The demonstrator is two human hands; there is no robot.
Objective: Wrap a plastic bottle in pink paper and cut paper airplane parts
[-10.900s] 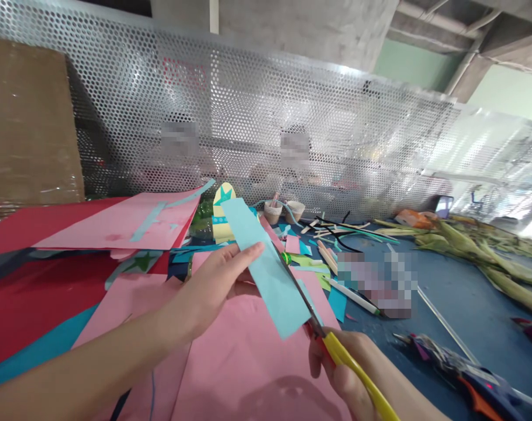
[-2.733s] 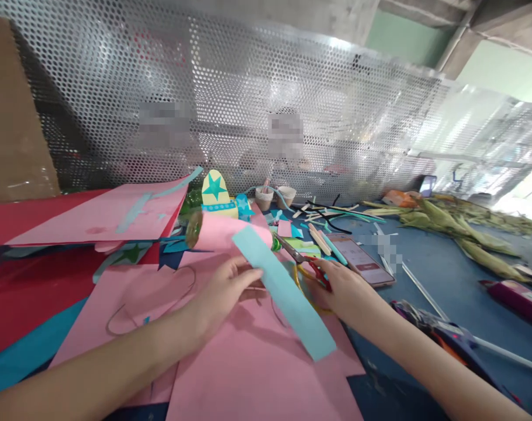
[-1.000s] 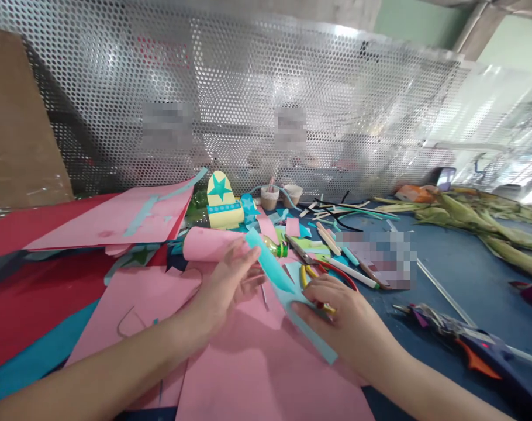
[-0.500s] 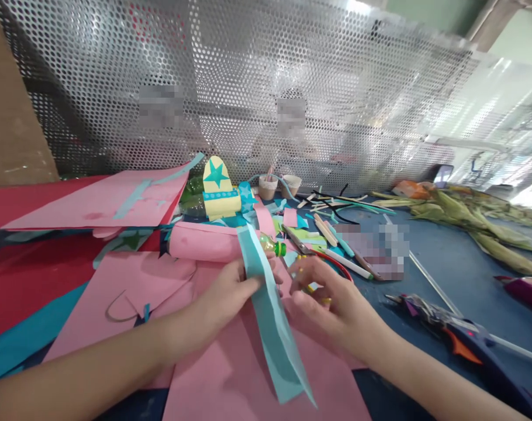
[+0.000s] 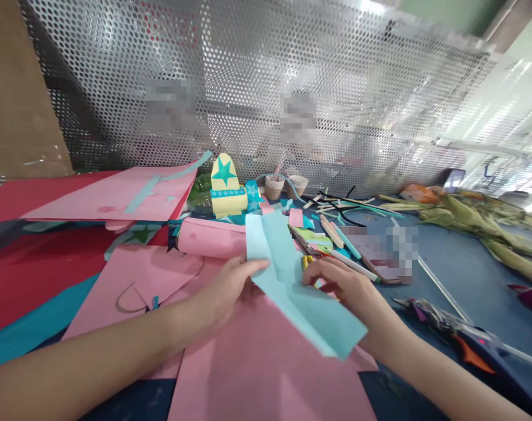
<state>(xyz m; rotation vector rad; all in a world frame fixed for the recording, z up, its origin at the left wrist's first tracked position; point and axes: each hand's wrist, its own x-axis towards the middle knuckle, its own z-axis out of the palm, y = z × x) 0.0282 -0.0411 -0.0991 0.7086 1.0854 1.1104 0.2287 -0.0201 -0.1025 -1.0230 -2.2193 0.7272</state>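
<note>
A creased sheet of light blue paper (image 5: pixel 292 292) is spread partly unfolded in front of me, its fold lines running lengthwise. My left hand (image 5: pixel 228 286) pinches its left edge, thumb on top and fingers underneath. On the right edge, my right hand (image 5: pixel 342 286) grips the paper with curled fingers; its thumb is hidden. Just beyond that hand lie scissors (image 5: pixel 308 248) with red and yellow handles, partly covered. A bottle wrapped in pink paper (image 5: pixel 211 237) rests on its side behind my left hand. Under both hands lies pink paper (image 5: pixel 266 374).
A yellow paper piece with a star (image 5: pixel 224 172) stands at the back near two small cups (image 5: pixel 273 187). To the right are a phone (image 5: pixel 380 257), a glue gun (image 5: pixel 459 336) and corn husks (image 5: pixel 467 222). Red and pink sheets (image 5: pixel 90 199) are stacked left.
The scissors, earlier in my right hand, now lie on the table. The light blue strip, folded narrow before, is opened out wider, and my right hand has come onto its right edge.
</note>
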